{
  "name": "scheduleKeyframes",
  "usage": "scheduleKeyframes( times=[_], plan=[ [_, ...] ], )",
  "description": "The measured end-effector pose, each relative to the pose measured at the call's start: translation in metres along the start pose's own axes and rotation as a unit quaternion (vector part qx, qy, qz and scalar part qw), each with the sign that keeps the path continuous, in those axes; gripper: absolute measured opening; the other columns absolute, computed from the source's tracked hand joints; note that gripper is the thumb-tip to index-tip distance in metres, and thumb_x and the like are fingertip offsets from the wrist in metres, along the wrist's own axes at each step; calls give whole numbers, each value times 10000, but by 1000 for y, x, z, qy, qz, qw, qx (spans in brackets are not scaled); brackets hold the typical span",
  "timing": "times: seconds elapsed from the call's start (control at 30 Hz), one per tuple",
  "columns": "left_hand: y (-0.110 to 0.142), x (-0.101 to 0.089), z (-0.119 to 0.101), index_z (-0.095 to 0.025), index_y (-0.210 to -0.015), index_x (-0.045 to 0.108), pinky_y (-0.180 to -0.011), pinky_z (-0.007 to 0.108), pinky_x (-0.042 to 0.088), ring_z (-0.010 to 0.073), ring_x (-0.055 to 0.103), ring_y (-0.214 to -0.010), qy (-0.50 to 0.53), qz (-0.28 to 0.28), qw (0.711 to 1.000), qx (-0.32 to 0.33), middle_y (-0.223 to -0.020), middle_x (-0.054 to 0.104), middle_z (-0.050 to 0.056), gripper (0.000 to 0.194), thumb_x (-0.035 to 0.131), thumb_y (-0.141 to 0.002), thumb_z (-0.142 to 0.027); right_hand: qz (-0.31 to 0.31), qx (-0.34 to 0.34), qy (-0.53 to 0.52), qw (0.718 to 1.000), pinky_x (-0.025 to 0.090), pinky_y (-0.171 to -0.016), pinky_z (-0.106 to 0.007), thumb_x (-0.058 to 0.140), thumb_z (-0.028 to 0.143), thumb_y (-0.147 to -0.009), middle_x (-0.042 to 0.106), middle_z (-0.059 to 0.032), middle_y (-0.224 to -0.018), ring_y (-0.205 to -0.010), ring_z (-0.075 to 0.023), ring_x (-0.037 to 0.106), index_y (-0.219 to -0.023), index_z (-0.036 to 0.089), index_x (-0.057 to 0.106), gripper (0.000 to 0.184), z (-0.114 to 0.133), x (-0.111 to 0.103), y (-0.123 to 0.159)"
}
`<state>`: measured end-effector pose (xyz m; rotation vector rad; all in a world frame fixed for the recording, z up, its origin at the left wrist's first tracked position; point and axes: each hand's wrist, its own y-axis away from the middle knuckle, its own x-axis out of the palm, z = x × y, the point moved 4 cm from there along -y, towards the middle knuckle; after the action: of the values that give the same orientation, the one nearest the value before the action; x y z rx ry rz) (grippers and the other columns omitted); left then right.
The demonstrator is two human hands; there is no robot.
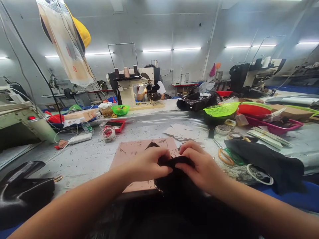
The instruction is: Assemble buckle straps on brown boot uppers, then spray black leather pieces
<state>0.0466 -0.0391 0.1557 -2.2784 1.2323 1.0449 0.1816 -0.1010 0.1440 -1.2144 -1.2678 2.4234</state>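
Both hands pinch the edge of a dark piece of material, which hangs down toward my lap; its exact kind is hard to make out. My left hand is closed on its left part, thumb and fingers pressed together. On the right part, my right hand grips the same edge, thumb below and fingers above. A pink board lies on the table beneath the hands. A small dark pointed piece shows just beyond my left hand. A shiny bit hangs at the material's left edge.
Scissors and black fabric lie at right, near a green basket. Paper pieces lie behind the board. Shiny black material is at left. A sewing machine stands across the table, with a person behind it.
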Motion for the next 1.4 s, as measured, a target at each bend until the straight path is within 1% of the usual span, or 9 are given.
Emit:
scheduleKeyframes(
  times=[0.2,0.4,0.57,0.83,1.03,1.1,1.23,1.3,1.4],
  plan=[
    [12,24,3,-191,-913,629,-727,244,403,154,539,-792,23,56,998,31,-892,600,17,215,457,-804,-260,-2,-148,100,984,464,-671,-306,413,194,-889,651,-100,-883,-769,-177,609,-825,182,499,108,9,13,14],
    [42,55,35,-151,-779,605,-598,207,369,108,439,-614,135,41,988,-61,-657,509,-24,241,418,-834,-292,317,38,-32,947,466,-777,-326,645,351,-748,665,-50,-936,-889,-205,582,-1042,203,555,341,-10,39,25],
    [63,72,37,-168,-951,625,-616,192,369,96,424,-620,240,31,970,-17,-693,515,-24,312,403,-874,-374,397,79,-43,914,445,-704,-299,617,275,-775,678,-36,-839,-792,-195,559,-1025,207,596,260,-2,48,29],
    [75,83,61,-213,-1142,587,-847,335,436,258,542,-995,402,44,912,-64,-1044,632,50,416,592,-767,-393,302,-78,58,948,392,-606,-297,579,287,-788,582,-5,-529,-528,-155,452,-641,188,579,177,4,49,27],
    [72,76,48,-235,-1147,604,-964,373,369,267,501,-1109,376,-14,926,-26,-1210,575,42,334,526,-825,-285,294,-149,74,941,415,-668,-318,608,303,-788,562,15,-510,-473,-119,430,-613,176,556,222,13,49,11],
    [74,77,59,-201,-1061,652,-904,355,421,256,566,-1014,441,-56,892,-89,-1089,645,55,295,589,-782,-276,286,-81,60,953,421,-634,-305,703,357,-695,597,-2,-597,-565,-148,502,-683,180,591,209,-1,34,-7],
    [87,74,99,-108,-867,705,-799,319,483,240,644,-826,597,-160,742,-257,-837,707,92,207,678,-690,-212,143,186,-61,970,440,-650,-296,597,526,-722,644,-36,-830,-680,-143,574,-921,186,614,395,-62,-22,-27],
    [95,70,114,-68,-787,712,-775,301,495,237,654,-784,631,-184,695,-292,-800,707,121,160,681,-672,-174,98,344,-114,927,430,-625,-291,389,587,-811,636,-37,-671,-610,-123,580,-735,154,633,503,-93,-36,-9],
    [103,69,127,-84,-803,722,-770,307,505,246,660,-799,682,-183,644,-292,-832,710,122,176,670,-692,-212,238,499,-226,802,433,-556,-292,286,664,-800,642,-75,-567,-506,-129,582,-608,130,662,680,-109,-5,42]
  ],
)
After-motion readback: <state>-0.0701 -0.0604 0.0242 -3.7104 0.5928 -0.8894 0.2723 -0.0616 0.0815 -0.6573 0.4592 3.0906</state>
